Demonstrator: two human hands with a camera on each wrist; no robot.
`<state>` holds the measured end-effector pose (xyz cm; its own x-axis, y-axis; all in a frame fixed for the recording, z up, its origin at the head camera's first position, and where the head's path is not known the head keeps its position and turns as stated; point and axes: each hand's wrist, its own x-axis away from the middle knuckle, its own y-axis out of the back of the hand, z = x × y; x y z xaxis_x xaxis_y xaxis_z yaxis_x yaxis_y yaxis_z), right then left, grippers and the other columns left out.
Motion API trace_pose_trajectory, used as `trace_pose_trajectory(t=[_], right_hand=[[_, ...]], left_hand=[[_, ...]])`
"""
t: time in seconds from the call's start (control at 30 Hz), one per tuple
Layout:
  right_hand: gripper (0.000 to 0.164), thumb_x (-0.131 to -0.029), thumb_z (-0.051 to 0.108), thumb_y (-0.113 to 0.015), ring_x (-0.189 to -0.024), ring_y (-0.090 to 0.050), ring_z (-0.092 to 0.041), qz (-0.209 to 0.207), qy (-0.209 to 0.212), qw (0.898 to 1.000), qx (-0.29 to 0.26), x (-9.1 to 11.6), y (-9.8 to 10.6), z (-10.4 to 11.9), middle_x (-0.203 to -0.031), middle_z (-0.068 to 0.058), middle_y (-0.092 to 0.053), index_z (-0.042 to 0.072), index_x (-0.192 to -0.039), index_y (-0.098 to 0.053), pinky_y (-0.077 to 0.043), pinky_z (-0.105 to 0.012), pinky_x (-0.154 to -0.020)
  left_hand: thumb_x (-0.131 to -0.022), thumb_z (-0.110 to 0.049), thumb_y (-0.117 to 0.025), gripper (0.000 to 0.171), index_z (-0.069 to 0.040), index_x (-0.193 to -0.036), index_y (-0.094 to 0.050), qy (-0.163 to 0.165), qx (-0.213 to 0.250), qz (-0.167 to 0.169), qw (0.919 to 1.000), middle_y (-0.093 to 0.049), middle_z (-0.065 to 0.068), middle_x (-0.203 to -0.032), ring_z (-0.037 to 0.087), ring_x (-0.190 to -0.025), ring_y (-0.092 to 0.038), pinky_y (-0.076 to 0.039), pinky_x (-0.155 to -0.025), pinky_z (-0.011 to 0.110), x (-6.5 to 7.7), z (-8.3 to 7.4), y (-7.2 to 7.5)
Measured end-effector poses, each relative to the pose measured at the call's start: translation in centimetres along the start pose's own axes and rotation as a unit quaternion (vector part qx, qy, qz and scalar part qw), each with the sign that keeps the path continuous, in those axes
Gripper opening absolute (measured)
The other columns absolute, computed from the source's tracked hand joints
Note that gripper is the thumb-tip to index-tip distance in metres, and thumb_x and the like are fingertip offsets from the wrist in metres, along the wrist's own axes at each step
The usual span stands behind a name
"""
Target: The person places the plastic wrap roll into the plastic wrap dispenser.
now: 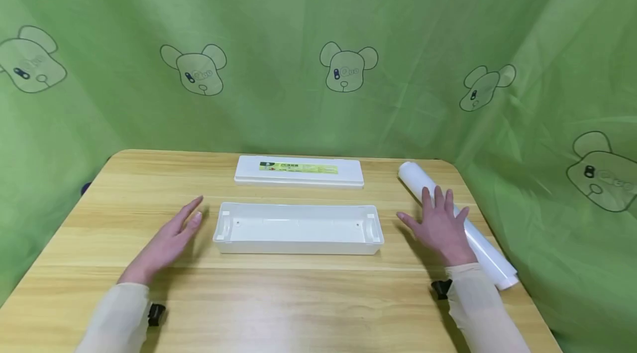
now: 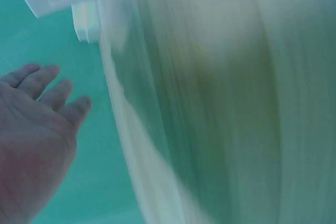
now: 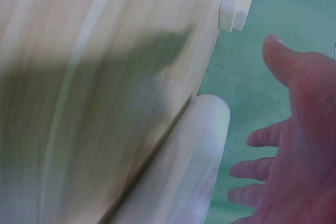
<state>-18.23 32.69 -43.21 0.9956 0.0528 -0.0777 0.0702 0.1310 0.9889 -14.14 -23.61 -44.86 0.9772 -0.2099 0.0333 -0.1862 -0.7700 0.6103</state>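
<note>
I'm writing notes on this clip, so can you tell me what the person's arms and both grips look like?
The left sleeve and right sleeve are long, pale cream and plain, ending at the wrists. A small black block shows beside each cuff. The left grip and right grip are bare, with no gloves.

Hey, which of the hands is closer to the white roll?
The right hand. It is spread beside and partly in front of the white roll in the head view; the left hand is far to its left, beyond the open white box.
</note>
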Motion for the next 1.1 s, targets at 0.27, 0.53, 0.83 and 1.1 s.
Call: trace_pose_trajectory(t=[0.27, 0.53, 0.83, 1.1], right_hand=[[0.099, -0.09, 0.059, -0.061, -0.134, -0.011, -0.062, -0.01, -0.001, 1.0, -0.003, 0.0, 0.0, -0.7, -0.146, -0.044, -0.019, -0.014, -0.146, -0.024, -0.006, -0.086, -0.094], [0.089, -0.086, 0.037, -0.074, -0.126, -0.027, -0.06, -0.042, -0.001, 0.999, -0.011, 0.1, -0.2, -1.5, -0.138, -0.045, -0.028, -0.017, -0.141, -0.029, -0.021, -0.084, -0.092], [0.085, -0.085, 0.029, -0.076, -0.123, -0.03, -0.061, -0.057, -0.014, 0.998, -0.012, 0.5, -0.3, -2.1, -0.134, -0.046, -0.03, -0.018, -0.138, -0.029, -0.026, -0.083, -0.088], [0.083, -0.082, 0.025, -0.078, -0.11, -0.039, -0.063, -0.07, -0.024, 0.997, -0.011, 0.2, -0.7, -3.0, -0.125, -0.047, -0.036, -0.02, -0.133, -0.031, -0.036, -0.078, -0.082]], left_hand=[[-0.103, -0.021, -0.053, 0.061, 0.001, -0.152, -0.026, -0.087, 0.083, 0.013, 0.9927, -0.024, 0.026, -0.156, 0.045, -0.141, -0.023, -0.022, -0.114, 0.056, -0.7, -0.5, -1.4], [-0.087, -0.014, -0.076, 0.085, 0.002, -0.153, -0.024, -0.09, 0.134, 0.037, 0.9862, -0.024, 0.026, -0.156, 0.042, -0.142, -0.022, -0.021, -0.114, 0.051, -1.1, -0.8, -2.1], [-0.078, -0.021, -0.085, 0.103, 0.001, -0.154, -0.019, -0.068, 0.127, 0.038, 0.9889, -0.021, 0.023, -0.158, 0.038, -0.144, -0.02, -0.02, -0.116, 0.049, -1.4, -0.5, -2.7], [-0.077, -0.025, -0.085, 0.104, 0.0, -0.154, -0.02, -0.057, 0.113, 0.035, 0.9913, -0.023, 0.024, -0.157, 0.039, -0.143, -0.022, -0.02, -0.117, 0.049, -1.7, -0.5, -3.0]])
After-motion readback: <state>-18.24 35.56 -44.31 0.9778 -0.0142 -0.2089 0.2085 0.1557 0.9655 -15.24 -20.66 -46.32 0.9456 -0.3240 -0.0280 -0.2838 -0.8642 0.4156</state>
